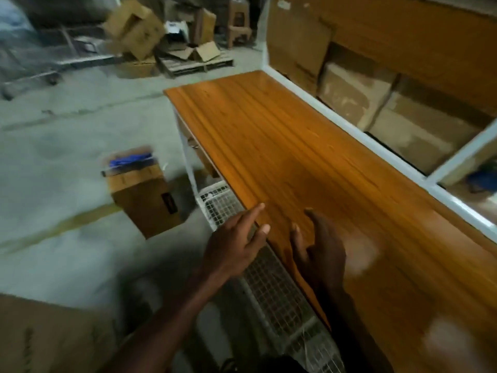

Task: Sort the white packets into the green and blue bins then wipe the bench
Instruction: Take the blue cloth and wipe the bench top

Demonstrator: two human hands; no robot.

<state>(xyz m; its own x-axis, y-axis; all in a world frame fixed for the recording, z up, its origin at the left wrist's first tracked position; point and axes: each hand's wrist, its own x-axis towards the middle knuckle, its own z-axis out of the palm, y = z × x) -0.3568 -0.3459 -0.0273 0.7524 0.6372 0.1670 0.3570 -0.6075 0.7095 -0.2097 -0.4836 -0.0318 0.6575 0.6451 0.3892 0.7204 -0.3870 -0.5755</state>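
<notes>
The wooden bench [282, 135] runs from the middle of the view to the lower right, its orange-brown top bare apart from two pale glare patches. My left hand [236, 243] hovers at the bench's near edge, fingers spread, holding nothing. My right hand [320, 249] is over the bench top just beside it, fingers apart and empty. No white packets and no green or blue bins are visible. The whole view is blurred by motion.
A white wire mesh basket [269, 286] sits under the bench's near edge. A cardboard box [142, 189] with blue contents stands on the concrete floor to the left. More cardboard boxes [134, 28] lie at the back. A white-framed shelf [376, 109] holds boxes behind the bench.
</notes>
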